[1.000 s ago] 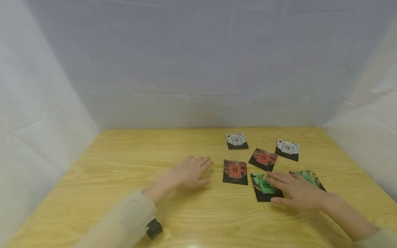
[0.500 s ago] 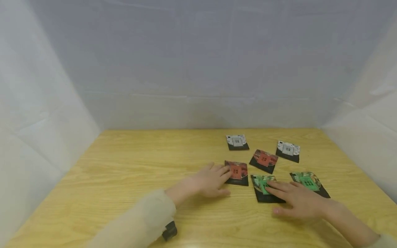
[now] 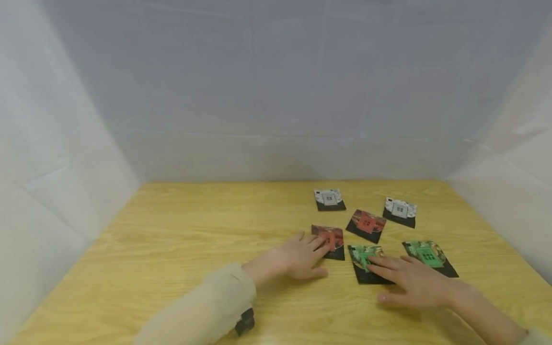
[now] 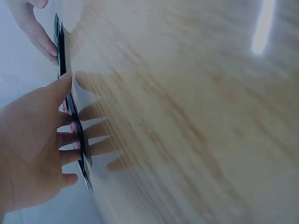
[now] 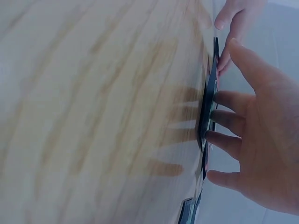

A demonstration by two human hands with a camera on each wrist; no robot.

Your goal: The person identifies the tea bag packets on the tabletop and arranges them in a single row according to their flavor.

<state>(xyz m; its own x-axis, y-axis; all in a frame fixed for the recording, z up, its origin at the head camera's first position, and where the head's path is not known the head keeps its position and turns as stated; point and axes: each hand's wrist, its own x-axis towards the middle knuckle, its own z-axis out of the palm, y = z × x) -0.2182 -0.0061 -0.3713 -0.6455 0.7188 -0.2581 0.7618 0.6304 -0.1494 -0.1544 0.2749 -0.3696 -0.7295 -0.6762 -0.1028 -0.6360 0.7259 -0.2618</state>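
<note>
Flat square packets with black lower bands lie on the wooden table. My left hand (image 3: 304,257), fingers straight and spread, rests its fingertips on the nearer red packet (image 3: 338,245). On the left green packet (image 3: 366,276) lie the straight fingertips of my right hand (image 3: 418,283), which cover part of its label. A second green packet (image 3: 430,257) sits just beyond the right hand. In the left wrist view the palm of the left hand (image 4: 35,144) faces the table; the right wrist view shows the right hand (image 5: 275,140) likewise, its fingertips at a dark packet edge (image 5: 205,114).
Behind the hands lie another red packet (image 3: 366,224) and two grey-white packets, one at the back (image 3: 329,199) and one to the right (image 3: 400,211). Pale sheeting (image 3: 276,96) walls the wooden table (image 3: 194,225) at the back and sides.
My left hand has moved right across the table, from bare wood onto the nearer red packet. The right hand has stayed at the left green packet, shifting slightly toward me.
</note>
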